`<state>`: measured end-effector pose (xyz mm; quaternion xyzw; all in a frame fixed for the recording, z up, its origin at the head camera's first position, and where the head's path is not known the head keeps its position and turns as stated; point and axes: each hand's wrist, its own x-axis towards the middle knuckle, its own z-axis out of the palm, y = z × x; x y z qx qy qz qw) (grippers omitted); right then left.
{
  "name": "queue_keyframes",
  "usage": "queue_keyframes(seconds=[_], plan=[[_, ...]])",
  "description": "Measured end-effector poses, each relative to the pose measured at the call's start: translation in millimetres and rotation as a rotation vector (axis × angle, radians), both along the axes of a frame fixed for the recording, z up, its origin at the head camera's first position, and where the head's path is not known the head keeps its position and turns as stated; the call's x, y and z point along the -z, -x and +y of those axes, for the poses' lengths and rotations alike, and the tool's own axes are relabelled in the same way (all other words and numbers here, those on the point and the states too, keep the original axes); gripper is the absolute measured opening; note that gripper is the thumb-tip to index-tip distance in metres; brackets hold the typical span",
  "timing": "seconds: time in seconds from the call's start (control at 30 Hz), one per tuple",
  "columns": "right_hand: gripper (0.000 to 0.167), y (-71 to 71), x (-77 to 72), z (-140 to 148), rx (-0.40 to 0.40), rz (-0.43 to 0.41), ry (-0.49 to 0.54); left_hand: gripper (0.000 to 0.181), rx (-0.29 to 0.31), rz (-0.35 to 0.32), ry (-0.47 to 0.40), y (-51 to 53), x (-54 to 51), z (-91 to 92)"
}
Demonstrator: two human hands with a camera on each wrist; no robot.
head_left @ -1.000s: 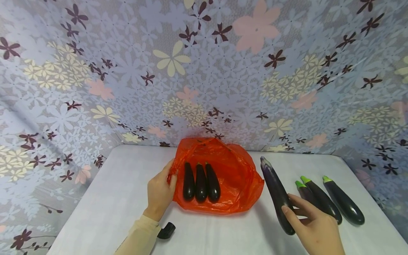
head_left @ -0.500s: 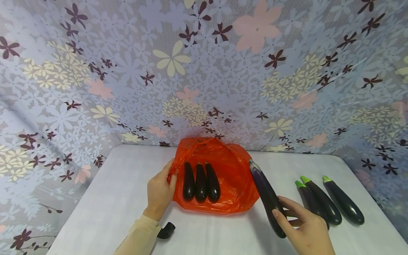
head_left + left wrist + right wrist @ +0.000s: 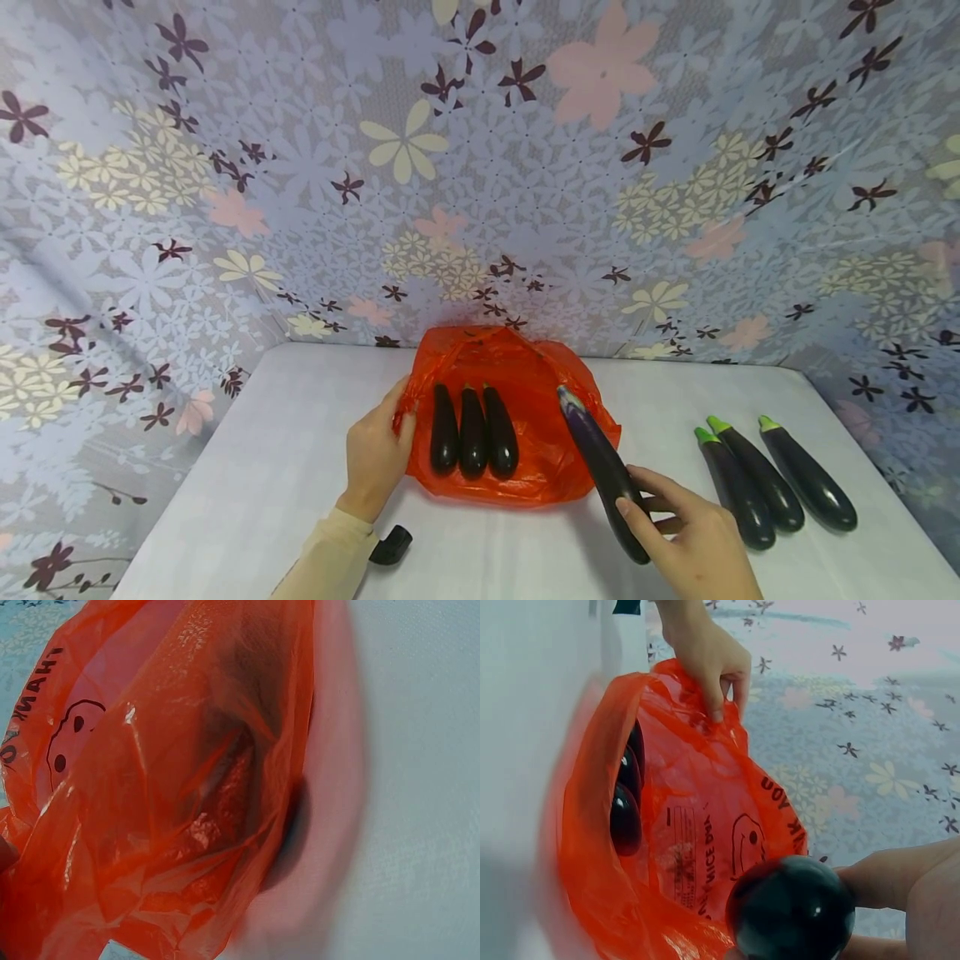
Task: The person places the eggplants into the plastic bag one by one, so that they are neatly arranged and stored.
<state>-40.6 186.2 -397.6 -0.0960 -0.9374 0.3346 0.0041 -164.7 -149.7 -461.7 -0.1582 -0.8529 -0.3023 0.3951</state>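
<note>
A red plastic bag [image 3: 536, 492] lies with its mouth spread toward me, and three dark eggplants [image 3: 472, 433] rest side by side in its left half. My left hand [image 3: 378, 450] pinches the left edge of the bag; the left wrist view shows the crumpled red film [image 3: 150, 825] close up. In my right hand [image 3: 693, 533], between thumb and fingers, is another eggplant [image 3: 603, 467]. Its pale stem end points up and left, over the right part of the bag's opening. The right wrist view shows the rounded bottom of this eggplant [image 3: 791, 911] in front of the bag.
Three more eggplants [image 3: 772, 475] with green stems lie on the white table [image 3: 247, 467] at the right. A small black object [image 3: 392, 544] is beside the left wrist. A flower-patterned cloth [image 3: 480, 167] stands behind the table.
My right hand has carried the held eggplant leftward, from right of the bag to over its opening. The left hand keeps its hold on the bag's edge.
</note>
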Motion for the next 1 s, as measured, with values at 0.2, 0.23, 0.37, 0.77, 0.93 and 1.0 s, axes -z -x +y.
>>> queue_keyframes(seconds=[0.2, 0.23, 0.37, 0.77, 0.93, 1.0], plan=[[0.051, 2.9, 2.9, -7, -0.02, 0.027, 0.012, 0.044, 0.001, 0.016, -0.002, -0.2, 0.6, 0.0], [0.051, 3.5, 3.5, -9, -0.023, 0.037, 0.013, 0.044, 0.001, 0.014, -0.002, -0.4, 0.7, 0.0], [0.051, 6.8, 5.3, -13, -0.032, 0.059, 0.022, 0.044, -0.001, 0.005, 0.003, -0.8, 1.0, -0.2], [0.041, 16.9, 5.3, -25, -0.079, 0.115, 0.086, 0.044, 0.004, 0.008, 0.002, -0.5, 1.3, 0.2], [0.039, 23.4, 3.8, -32, -0.087, 0.094, 0.082, 0.044, 0.012, 0.022, 0.002, -0.8, 0.8, 0.4], [0.039, 26.2, 3.3, -34, -0.09, 0.094, 0.078, 0.044, 0.014, 0.025, 0.002, -0.8, 0.7, 0.4]])
